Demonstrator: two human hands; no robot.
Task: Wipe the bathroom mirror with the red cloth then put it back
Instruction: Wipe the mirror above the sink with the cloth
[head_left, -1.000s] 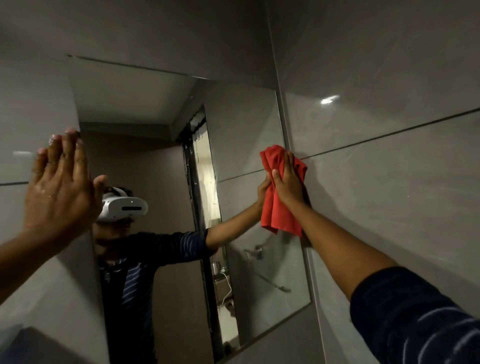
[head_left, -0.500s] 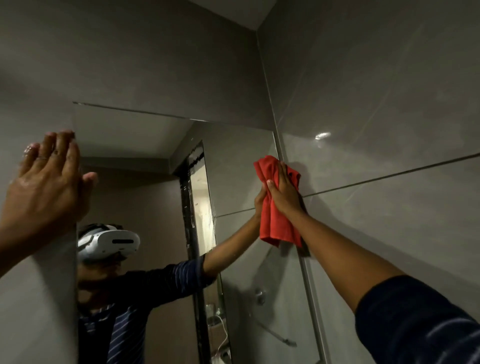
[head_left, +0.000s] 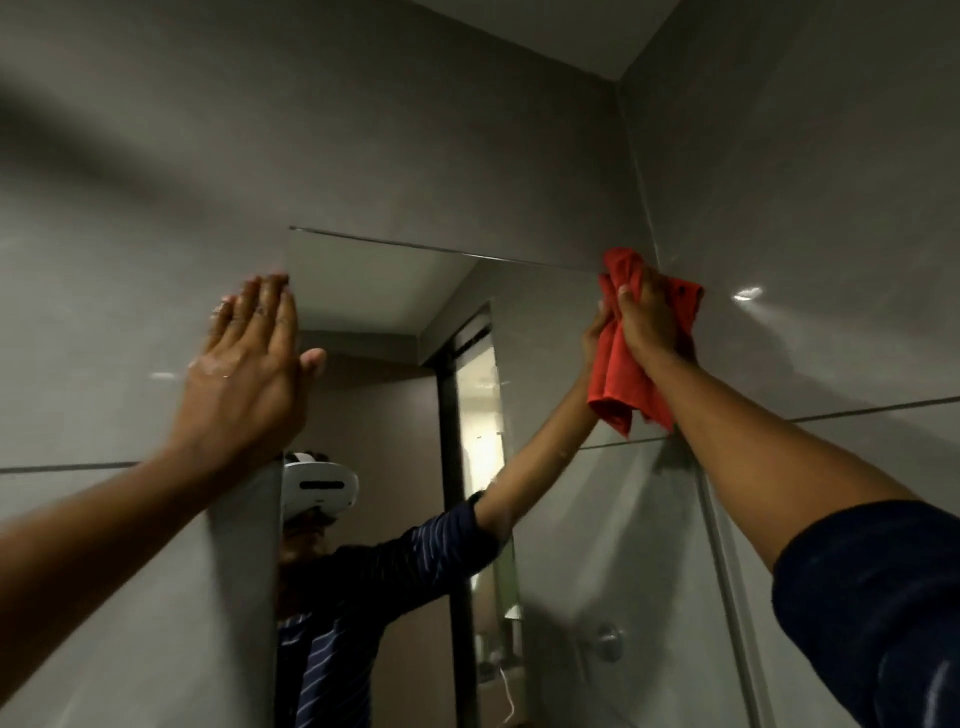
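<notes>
The bathroom mirror (head_left: 545, 338) hangs on a grey tiled wall, its top edge running across the middle of the view. My right hand (head_left: 647, 319) grips the bunched red cloth (head_left: 618, 384) and presses it against the mirror's top right corner, beside the wall corner. My left hand (head_left: 249, 364) lies flat with fingers together on the wall tile at the mirror's left edge, holding nothing. The mirror reflects a person in a striped dark shirt with a white headset.
Grey tiled walls (head_left: 831, 208) meet in a corner just right of the mirror. The ceiling (head_left: 571, 26) is close above. A metal wall fitting (head_left: 605, 644) and a lit doorway appear as reflections in the lower mirror.
My right hand has slid the red cloth upward to the mirror's top right corner. The view has tilted up, and my left hand stays flat on the wall.
</notes>
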